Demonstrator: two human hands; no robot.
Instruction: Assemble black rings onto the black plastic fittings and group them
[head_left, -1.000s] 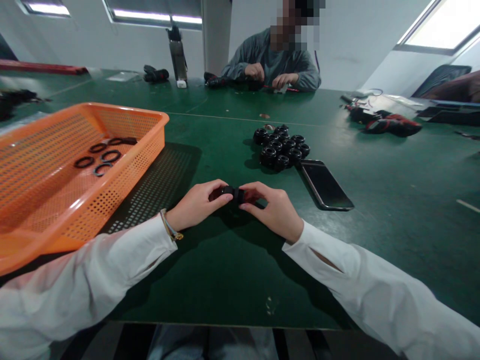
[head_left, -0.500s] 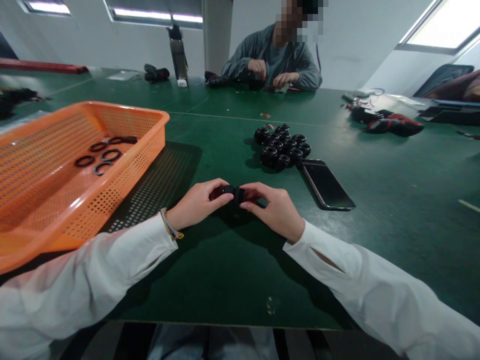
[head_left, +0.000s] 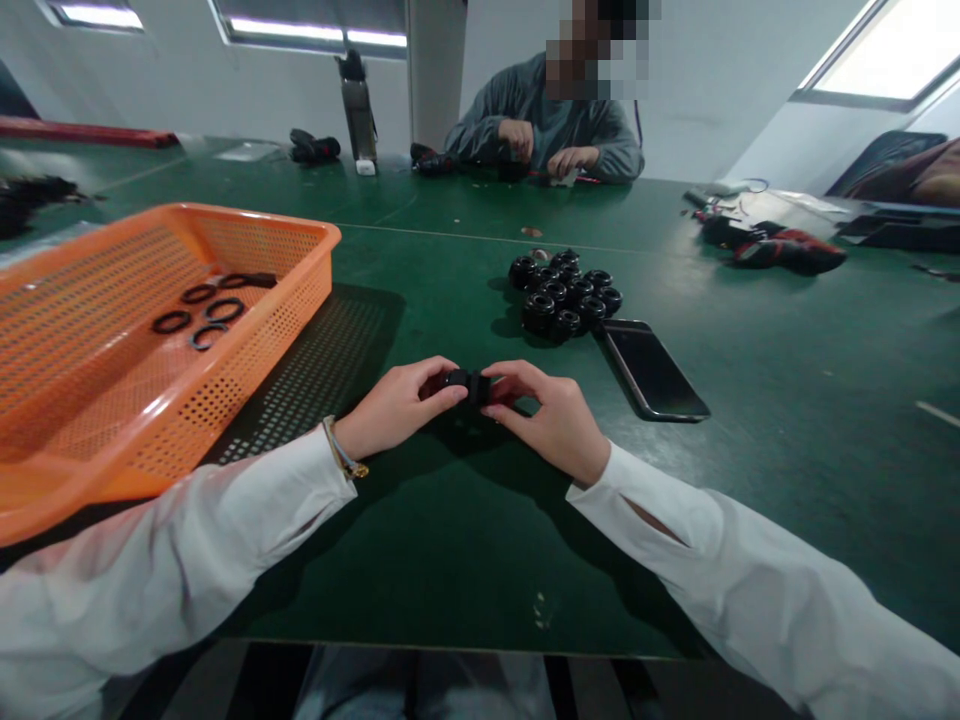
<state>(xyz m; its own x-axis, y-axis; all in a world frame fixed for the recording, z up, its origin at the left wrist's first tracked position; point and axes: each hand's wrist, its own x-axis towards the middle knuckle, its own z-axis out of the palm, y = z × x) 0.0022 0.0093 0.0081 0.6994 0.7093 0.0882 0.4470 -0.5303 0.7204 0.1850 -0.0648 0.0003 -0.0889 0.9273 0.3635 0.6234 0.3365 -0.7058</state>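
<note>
Low over the green table (head_left: 420,560), a small black round part (head_left: 472,384) is held between my two hands. My left hand (head_left: 401,403) pinches its left end with thumb and fingertips. At its right end, my right hand (head_left: 553,415) has thumb and fingers closed on what looks like a wider black collar or ring. The fingertips partly cover the piece, so I cannot make out whether it is one part or two. Several glossy black round parts (head_left: 566,293) stand in a cluster beyond my right hand.
An orange perforated basket (head_left: 262,375) with several dark rings (head_left: 224,310) stands on the left. A phone (head_left: 654,370) lies to the right of the cluster. Across the table sits a person (head_left: 551,125) with both hands at work. Red-and-black items (head_left: 791,245) lie at the right.
Almost nothing differs. A little more of the dark collar shows at my right fingertips, and the view has shifted very slightly.
</note>
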